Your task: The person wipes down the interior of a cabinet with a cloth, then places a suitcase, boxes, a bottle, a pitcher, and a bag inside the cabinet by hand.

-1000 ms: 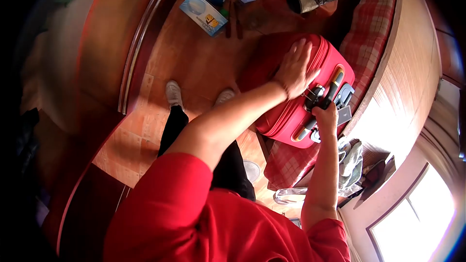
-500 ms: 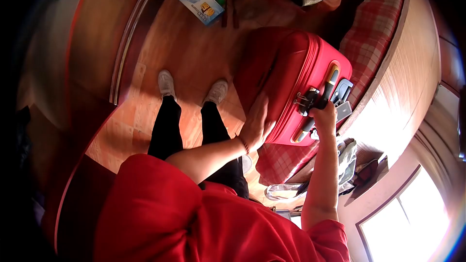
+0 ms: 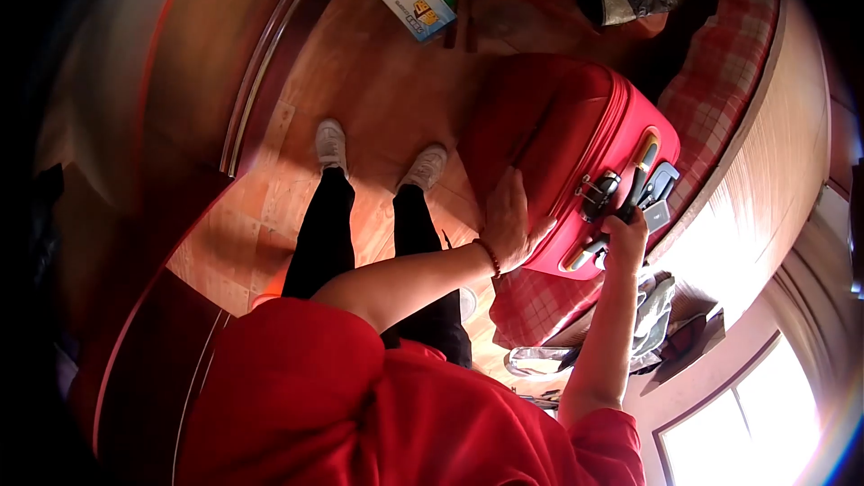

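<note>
Your right hand (image 3: 627,236) has its fingers clamped around the handle (image 3: 638,186) of the red suitcase (image 3: 562,117), ahead of you to the right, by the plaid cloth (image 3: 540,308); your left hand (image 3: 509,227) rests against the suitcase, thumb and fingers apart

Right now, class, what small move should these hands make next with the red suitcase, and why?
Perhaps press the left hand firmly against the red suitcase to steady it: that open hand lies against its side, while the right hand grips its carry handle.
</note>
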`<state>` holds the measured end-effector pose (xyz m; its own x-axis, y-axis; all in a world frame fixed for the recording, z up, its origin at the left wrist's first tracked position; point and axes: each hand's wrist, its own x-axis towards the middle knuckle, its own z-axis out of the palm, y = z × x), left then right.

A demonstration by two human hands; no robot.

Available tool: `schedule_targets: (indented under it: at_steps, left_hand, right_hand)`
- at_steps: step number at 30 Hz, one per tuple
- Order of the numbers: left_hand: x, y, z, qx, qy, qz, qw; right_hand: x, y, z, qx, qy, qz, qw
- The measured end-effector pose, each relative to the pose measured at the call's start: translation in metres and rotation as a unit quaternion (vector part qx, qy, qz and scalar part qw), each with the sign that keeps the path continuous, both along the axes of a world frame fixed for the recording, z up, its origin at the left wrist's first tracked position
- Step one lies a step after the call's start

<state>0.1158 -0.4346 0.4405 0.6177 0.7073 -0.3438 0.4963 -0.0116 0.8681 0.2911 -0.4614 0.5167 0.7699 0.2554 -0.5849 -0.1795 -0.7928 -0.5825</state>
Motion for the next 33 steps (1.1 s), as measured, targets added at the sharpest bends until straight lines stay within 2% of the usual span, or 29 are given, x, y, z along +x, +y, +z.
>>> schedule_targets:
  at_steps: [1,6,9,10,12,14,16,17,19,20,22,23,24,26,27,28,29,31,33]
  left_hand:
    - [-0.001,0.001,0.001,-0.004,0.004,0.000,1.000]
    - [-0.028,0.015,-0.013,0.017,0.007,0.015,1.000]
    - [-0.044,0.029,-0.031,-0.024,0.053,0.150,0.987]
    - [-0.053,0.036,-0.041,-0.115,0.037,0.154,0.981]
    - [-0.068,0.040,-0.054,-0.218,0.070,0.135,0.964]
    - [-0.079,0.038,-0.059,-0.238,0.055,0.138,0.960]
    - [-0.089,0.035,-0.059,-0.328,-0.014,0.121,0.937]
    - [-0.089,0.045,-0.057,-0.458,-0.019,0.147,0.877]
    - [-0.101,0.031,-0.066,-0.470,-0.005,0.133,0.873]
    - [-0.108,0.031,-0.058,-0.509,0.009,0.127,0.851]
    - [-0.123,0.050,-0.008,-0.649,0.024,0.151,0.745]
    - [-0.133,0.064,0.015,-0.695,0.035,0.169,0.698]
    - [-0.143,0.079,0.034,-0.725,0.048,0.184,0.661]
    - [-0.161,0.111,0.044,-0.730,0.089,0.233,0.636]
    - [-0.177,0.123,0.043,-0.732,0.130,0.284,0.605]
    - [-0.188,0.135,0.046,-0.726,0.087,0.312,0.607]
    - [-0.195,0.148,0.049,-0.711,-0.025,0.336,0.617]
    - [-0.210,0.173,0.053,-0.681,-0.217,0.362,0.598]
    - [-0.229,0.195,0.052,-0.668,-0.298,0.354,0.583]
  right_hand:
    - [-0.005,0.004,0.006,0.032,0.057,-0.044,0.997]
    - [-0.027,-0.003,0.012,0.104,0.069,-0.085,0.989]
    - [-0.044,0.002,0.019,0.134,0.106,-0.141,0.975]
    - [-0.046,-0.003,0.017,0.118,0.099,-0.125,0.980]
    - [-0.062,0.005,0.026,0.137,0.109,-0.149,0.973]
    - [-0.070,0.005,0.038,0.143,0.123,-0.160,0.969]
    - [-0.082,0.013,0.065,0.111,0.109,-0.140,0.978]
    - [-0.085,0.012,0.076,0.087,0.102,-0.124,0.983]
    - [-0.098,0.013,0.101,0.065,0.108,-0.094,0.988]
    - [-0.106,0.015,0.111,0.053,0.109,-0.083,0.989]
    - [-0.122,0.017,0.126,0.049,0.108,-0.042,0.992]
    - [-0.126,0.018,0.133,0.026,0.117,0.027,0.992]
    - [-0.142,0.033,0.141,0.027,0.139,-0.002,0.990]
    - [-0.154,0.027,0.140,-0.003,0.122,0.125,0.985]
    - [-0.161,0.031,0.142,-0.011,0.111,0.183,0.977]
    - [-0.169,0.039,0.145,-0.021,0.100,0.238,0.966]
    - [-0.177,0.054,0.152,-0.041,0.083,0.288,0.953]
    - [-0.189,0.059,0.150,-0.022,0.084,0.351,0.932]
    - [-0.201,0.073,0.149,0.017,0.075,0.437,0.896]
